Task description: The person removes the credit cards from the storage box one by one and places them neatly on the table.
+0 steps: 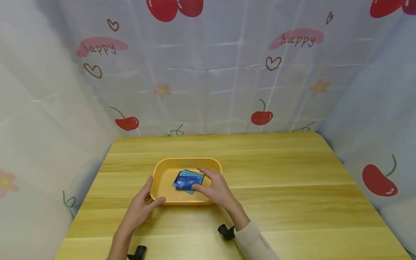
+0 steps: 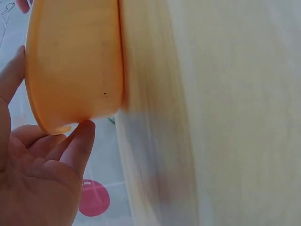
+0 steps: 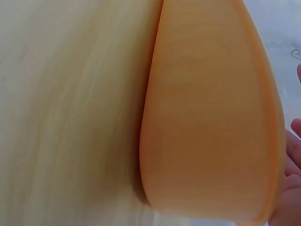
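A white curtain [image 1: 208, 68] printed with cherries and hearts stands behind the tray, beyond the tabletop [image 1: 292, 180] of pale wood grain. The yellow-orange plastic tray [image 1: 165, 182] sits on that tabletop. From the tray's near right side, the right forearm in a pale sleeve [image 1: 255, 242] slants inward, its right hand [image 1: 217, 188] arched over the tray's right end. Thumb and index finger are parted over the cards; whether they press on them I cannot tell. The left hand [image 1: 139, 209] comes up from the tray's near left side and grips its left end, thumb at the near corner, fingers curved around the end wall. Inside the tray, a blue VIP card [image 1: 184, 183] tops a fanned pile of light-blue cards [image 1: 192, 173].
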`<state>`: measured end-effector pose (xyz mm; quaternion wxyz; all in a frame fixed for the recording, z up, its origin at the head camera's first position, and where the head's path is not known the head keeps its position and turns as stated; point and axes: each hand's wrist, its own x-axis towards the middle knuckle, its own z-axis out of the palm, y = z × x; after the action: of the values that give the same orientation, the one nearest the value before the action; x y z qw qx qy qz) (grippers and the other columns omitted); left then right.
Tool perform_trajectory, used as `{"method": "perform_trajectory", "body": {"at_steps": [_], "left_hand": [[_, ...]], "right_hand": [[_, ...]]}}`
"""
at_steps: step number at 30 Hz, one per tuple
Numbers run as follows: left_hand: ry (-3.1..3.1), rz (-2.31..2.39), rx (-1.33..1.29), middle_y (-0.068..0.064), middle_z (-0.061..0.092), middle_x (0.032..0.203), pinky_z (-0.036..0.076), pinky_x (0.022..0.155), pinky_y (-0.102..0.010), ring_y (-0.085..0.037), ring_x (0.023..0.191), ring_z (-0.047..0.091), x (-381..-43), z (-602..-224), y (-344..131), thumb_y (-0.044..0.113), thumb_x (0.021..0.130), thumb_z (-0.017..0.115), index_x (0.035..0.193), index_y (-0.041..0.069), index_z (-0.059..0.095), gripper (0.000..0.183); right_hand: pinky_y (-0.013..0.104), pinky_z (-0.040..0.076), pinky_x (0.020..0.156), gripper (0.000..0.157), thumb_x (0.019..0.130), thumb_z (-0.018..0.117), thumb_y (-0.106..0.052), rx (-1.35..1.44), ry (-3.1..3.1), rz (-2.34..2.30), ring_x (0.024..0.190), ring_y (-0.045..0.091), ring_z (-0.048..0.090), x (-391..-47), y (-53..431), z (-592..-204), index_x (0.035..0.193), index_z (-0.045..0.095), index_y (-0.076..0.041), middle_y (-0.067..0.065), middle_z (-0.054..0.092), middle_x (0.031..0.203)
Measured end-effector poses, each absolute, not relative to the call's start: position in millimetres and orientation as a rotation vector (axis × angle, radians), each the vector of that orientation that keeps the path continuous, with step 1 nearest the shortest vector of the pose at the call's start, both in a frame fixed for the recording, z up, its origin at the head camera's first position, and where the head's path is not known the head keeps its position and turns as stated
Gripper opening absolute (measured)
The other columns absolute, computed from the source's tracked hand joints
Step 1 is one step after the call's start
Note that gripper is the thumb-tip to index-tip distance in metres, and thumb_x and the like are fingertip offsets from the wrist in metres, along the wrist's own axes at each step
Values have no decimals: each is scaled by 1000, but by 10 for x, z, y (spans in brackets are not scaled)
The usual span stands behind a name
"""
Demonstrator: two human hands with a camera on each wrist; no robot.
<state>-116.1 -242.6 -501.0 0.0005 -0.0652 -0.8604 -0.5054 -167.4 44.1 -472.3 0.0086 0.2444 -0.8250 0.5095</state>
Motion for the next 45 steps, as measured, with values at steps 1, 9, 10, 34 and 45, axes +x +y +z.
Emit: {"method": "perform_trajectory", "body": {"at_steps": [1, 9, 10, 34, 45], "left_hand": [[-2695, -1606, -207, -21, 11, 161, 37, 104, -38, -35, 142, 27, -1162, -5013, -2421, 20, 91, 74, 157, 0, 12, 92], [-2674, -1643, -190, -20, 10, 161, 37, 104, -38, -35, 142, 28, -1166, -5024, -2420, 20, 88, 77, 157, 0, 13, 97], [-2672, -1651, -188, -20, 10, 161, 37, 104, -39, -36, 142, 28, -1163, -5024, -2422, 20, 87, 78, 157, 0, 13, 97], [-2576, -1878, -98, -16, 6, 163, 36, 104, -26, -33, 144, 25, -1151, -5066, -2409, 16, 89, 76, 158, 3, 11, 95], [-2543, -1914, -109, -16, 10, 162, 35, 105, -35, -34, 142, 28, -1141, -5043, -2390, 14, 88, 77, 157, 2, 16, 93]], "right_hand": [[47, 43, 104, 61, 88, 77, -29, 773, -2582, 1603, 127, 29, 53, -1680, 422, -4727, 139, 56, -4, 14, 58, 137], [50, 44, 102, 63, 88, 78, -29, 835, -2598, 1615, 125, 34, 54, -1759, 275, -4748, 141, 54, -5, 16, 58, 136], [51, 44, 102, 63, 88, 78, -28, 830, -2608, 1635, 125, 35, 53, -1772, 261, -4751, 141, 54, -6, 17, 57, 136], [46, 38, 108, 67, 84, 81, -16, 800, -2824, 1849, 132, 31, 47, -2081, 62, -4894, 141, 51, 2, 15, 53, 142], [39, 38, 109, 64, 86, 78, -13, 824, -2937, 1684, 131, 27, 48, -2104, 37, -4931, 141, 51, 3, 14, 53, 141]]}}
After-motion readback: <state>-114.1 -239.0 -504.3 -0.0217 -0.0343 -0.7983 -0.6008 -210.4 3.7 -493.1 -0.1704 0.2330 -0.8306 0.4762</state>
